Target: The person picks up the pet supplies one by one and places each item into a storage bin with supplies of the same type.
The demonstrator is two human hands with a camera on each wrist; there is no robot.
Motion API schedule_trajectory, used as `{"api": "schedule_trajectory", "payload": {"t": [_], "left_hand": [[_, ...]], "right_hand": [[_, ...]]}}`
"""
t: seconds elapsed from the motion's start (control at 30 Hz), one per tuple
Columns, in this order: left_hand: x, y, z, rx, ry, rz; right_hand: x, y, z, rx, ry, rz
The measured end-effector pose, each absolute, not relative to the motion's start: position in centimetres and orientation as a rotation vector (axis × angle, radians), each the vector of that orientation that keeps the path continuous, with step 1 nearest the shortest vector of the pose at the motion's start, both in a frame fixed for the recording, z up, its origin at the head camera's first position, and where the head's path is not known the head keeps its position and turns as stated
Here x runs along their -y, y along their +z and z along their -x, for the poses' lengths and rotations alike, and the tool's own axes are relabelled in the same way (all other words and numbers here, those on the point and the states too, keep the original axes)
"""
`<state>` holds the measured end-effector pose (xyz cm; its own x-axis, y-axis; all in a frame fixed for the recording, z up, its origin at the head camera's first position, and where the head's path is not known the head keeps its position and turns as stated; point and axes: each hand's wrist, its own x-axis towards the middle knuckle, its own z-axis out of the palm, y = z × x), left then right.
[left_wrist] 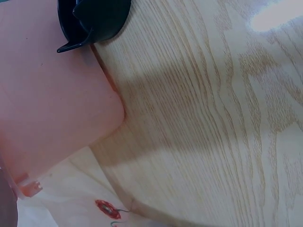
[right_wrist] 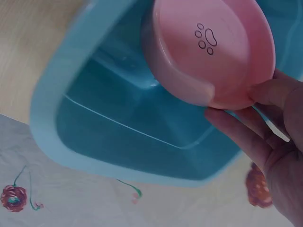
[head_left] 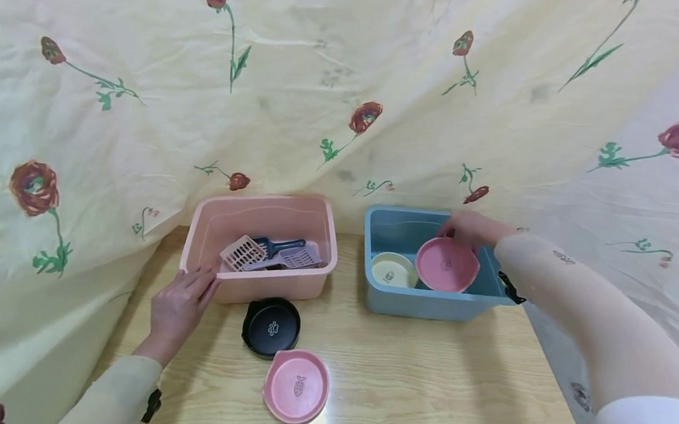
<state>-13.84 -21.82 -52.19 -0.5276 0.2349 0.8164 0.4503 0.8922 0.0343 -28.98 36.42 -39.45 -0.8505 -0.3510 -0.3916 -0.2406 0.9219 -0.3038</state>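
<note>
The right hand [head_left: 468,230] pinches the far rim of a pink bowl [head_left: 446,262] inside the blue bin [head_left: 421,306]. Left of that bin, the left hand [head_left: 179,307] touches the rim of a pink bin [head_left: 273,288], its grip unclear.

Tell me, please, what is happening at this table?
A person's right hand holds a paw-printed pink bowl by its edge inside the blue bin, beside a cream bowl; whether the held bowl touches bottom, I cannot tell. The left hand rests at the near left corner of the pink bin, where several scoops lie. On the table in front of that bin are a black bowl and another pink bowl.
</note>
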Motion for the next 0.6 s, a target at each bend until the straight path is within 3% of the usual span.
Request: {"api": "schedule_trajectory", "payload": {"t": [0.6], "left_hand": [[22.2, -51.8, 14.3, 2.146, -0.3, 0.513]], "right_hand": [[-38.4, -44.5, 28.3, -2.647, -0.288, 0.422]]}}
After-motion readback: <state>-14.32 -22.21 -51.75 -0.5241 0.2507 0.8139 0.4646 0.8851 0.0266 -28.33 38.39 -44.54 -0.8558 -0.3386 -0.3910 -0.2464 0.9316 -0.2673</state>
